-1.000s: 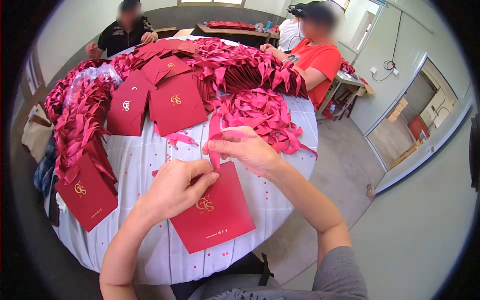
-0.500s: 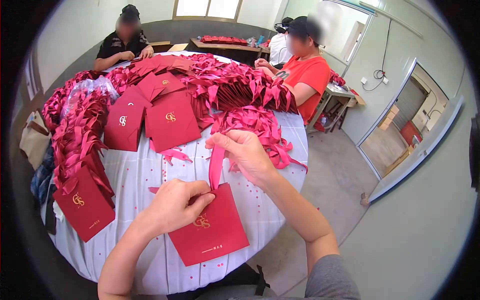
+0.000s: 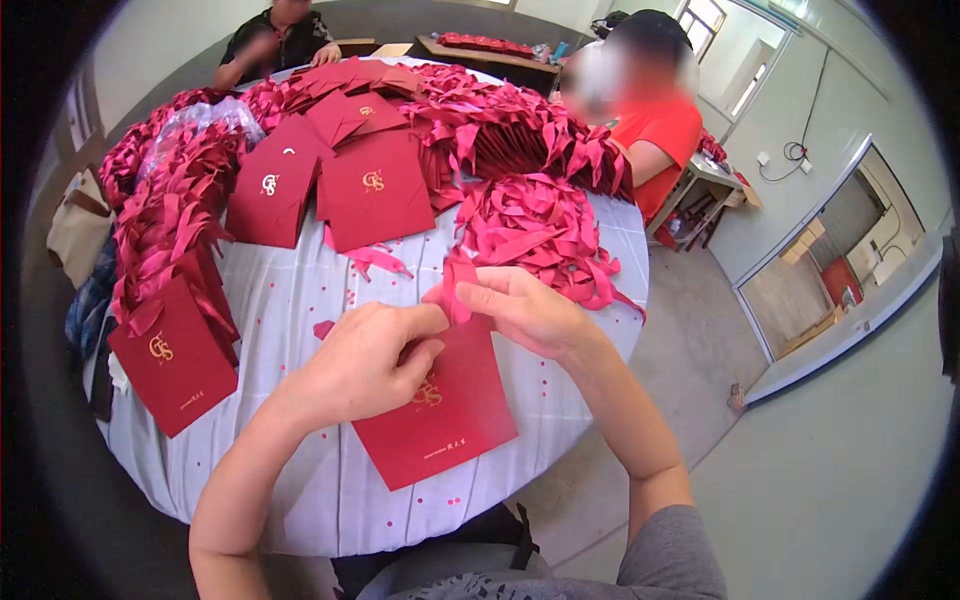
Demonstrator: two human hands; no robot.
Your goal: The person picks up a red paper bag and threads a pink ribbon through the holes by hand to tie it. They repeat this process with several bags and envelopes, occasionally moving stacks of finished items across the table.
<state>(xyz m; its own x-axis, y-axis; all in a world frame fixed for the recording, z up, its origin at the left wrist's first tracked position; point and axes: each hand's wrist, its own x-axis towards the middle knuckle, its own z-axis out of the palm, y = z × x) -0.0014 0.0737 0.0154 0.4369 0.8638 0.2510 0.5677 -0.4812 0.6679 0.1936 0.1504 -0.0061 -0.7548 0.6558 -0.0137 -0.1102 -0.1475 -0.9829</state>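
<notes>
A dark red card with gold lettering lies tilted on the tablecloth in front of me. My left hand is closed in a pinch at its top edge, by the foot of a pinkish-red ribbon. Close beside it, my right hand pinches that ribbon, which bends into a loop above the card. The left fingertips partly cover the card's top edge and lettering. Just beyond my hands is a heap of loose ribbons.
Flat red cards are stacked mid-table. Ribboned cards line the left side, with clear plastic on top; more ribboned cards stand in a row at the back. One person sits at right, another at the far side.
My right hand has come down close to my left. The ribbon, stretched upright before, now bends in a loop between them. The camera view has tilted lower.
</notes>
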